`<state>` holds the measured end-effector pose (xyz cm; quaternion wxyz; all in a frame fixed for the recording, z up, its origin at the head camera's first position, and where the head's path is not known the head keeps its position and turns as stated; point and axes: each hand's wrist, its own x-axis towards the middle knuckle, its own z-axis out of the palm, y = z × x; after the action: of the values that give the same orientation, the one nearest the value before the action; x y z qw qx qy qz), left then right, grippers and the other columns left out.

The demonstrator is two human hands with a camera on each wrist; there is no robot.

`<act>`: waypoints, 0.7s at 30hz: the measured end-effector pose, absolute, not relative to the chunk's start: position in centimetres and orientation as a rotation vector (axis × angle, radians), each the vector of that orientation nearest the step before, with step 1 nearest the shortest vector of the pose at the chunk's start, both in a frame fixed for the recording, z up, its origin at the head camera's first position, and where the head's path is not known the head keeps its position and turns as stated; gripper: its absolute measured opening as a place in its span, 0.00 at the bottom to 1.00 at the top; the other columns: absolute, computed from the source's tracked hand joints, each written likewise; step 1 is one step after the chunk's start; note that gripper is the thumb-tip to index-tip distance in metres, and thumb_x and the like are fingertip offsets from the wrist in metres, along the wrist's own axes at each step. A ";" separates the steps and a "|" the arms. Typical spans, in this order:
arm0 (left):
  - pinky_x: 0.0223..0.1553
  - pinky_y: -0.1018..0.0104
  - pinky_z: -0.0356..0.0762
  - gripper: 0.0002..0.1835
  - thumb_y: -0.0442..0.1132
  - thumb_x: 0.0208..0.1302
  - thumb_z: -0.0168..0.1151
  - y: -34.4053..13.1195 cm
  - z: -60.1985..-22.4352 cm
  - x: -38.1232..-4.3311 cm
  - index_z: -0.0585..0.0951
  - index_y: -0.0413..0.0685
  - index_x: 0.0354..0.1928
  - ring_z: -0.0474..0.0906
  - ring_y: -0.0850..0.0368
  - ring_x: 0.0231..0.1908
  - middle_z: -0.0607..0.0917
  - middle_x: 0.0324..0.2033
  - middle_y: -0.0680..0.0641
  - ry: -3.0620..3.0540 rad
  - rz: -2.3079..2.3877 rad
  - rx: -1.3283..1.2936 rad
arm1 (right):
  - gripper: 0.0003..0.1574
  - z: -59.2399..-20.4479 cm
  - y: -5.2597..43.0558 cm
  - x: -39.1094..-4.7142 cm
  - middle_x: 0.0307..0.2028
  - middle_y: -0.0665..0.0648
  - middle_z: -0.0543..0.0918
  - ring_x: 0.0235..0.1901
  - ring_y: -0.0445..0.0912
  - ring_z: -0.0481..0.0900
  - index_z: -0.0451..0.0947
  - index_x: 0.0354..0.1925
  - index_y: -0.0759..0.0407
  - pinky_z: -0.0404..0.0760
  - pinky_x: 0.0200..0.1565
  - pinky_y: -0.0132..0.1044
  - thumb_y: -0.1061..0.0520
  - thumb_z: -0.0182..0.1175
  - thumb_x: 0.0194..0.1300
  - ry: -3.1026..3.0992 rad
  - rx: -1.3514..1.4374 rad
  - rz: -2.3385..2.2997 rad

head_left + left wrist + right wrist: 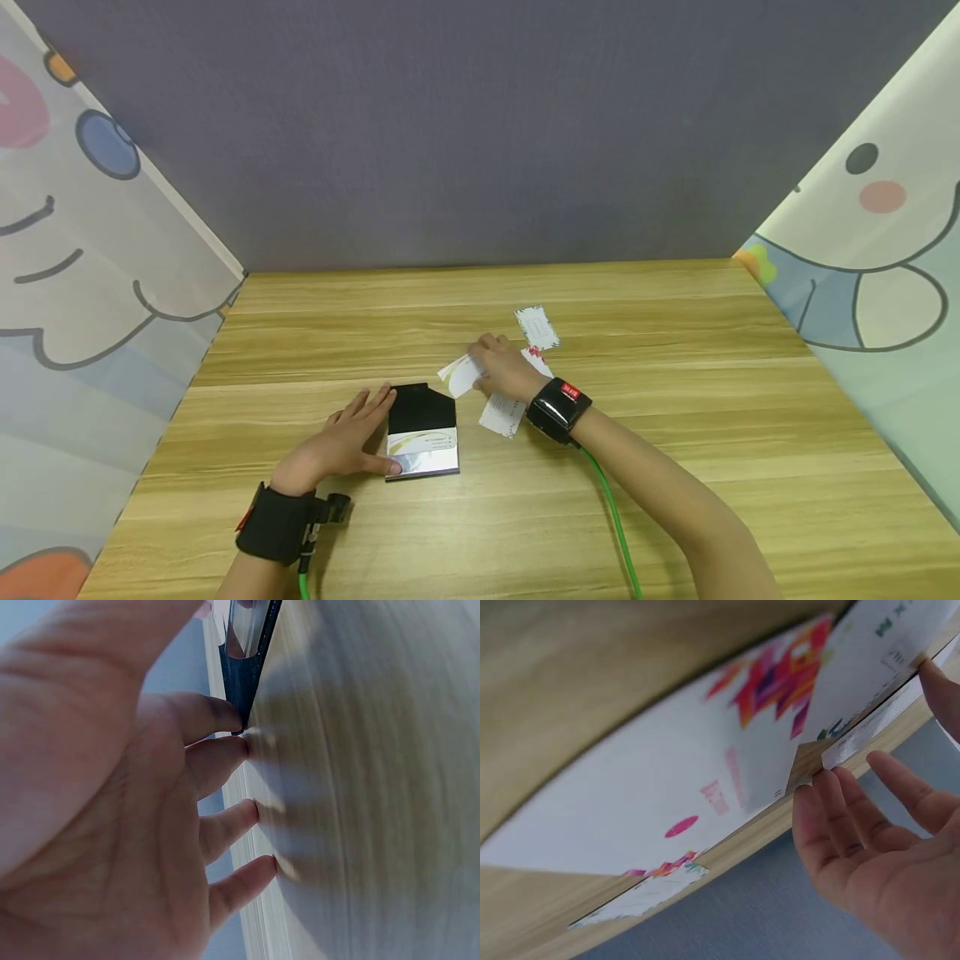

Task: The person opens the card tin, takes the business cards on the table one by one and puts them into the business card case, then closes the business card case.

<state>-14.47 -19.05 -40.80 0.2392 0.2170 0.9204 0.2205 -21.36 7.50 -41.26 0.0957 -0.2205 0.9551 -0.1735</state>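
Observation:
A black business card holder (422, 408) lies opened on the table, with a gold-curved white card (427, 442) in its lower half above a shiny silver strip. My left hand (348, 442) rests at its left side, fingers spread, index fingertip at the upper corner and thumb on the lower edge. In the left wrist view, the other fingertips (264, 864) touch the wood. My right hand (506, 371) holds a white business card with a gold curve (461, 377) between thumb and fingertips, close over the table. In the right wrist view, the thumb (939, 686) lies at that card's edge.
A white card with a patterned border (537, 327) lies beyond my right hand. Under that hand are a printed card (501, 415) and a card with a pink-orange pattern (682, 765). A grey panel (480, 150) stands behind the wooden table (675, 358). A green cable (615, 517) trails from my right wrist.

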 end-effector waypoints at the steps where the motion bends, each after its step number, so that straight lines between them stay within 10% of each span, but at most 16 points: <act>1: 0.58 0.28 0.41 0.57 0.59 0.46 0.67 -19.1 -40.8 -14.5 0.47 0.41 0.71 0.37 0.33 0.68 0.45 0.71 0.39 2.519 0.607 0.594 | 0.37 -41.3 7.5 -21.4 0.56 0.60 0.70 0.52 0.54 0.67 0.67 0.60 0.60 0.70 0.55 0.45 0.55 0.67 0.53 2.835 -0.637 -0.509; 21: 0.58 0.28 0.41 0.57 0.59 0.46 0.66 -19.2 -40.8 -14.5 0.47 0.40 0.71 0.37 0.33 0.68 0.45 0.71 0.38 2.516 0.617 0.602 | 0.39 -41.3 7.5 -21.7 0.50 0.60 0.70 0.47 0.53 0.64 0.73 0.55 0.56 0.68 0.50 0.45 0.52 0.73 0.42 2.814 -0.521 -0.498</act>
<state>-14.49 -19.16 -40.80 0.2388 0.2198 0.9187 0.2251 -21.66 7.47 -41.28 0.1183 -0.1780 0.9619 -0.1702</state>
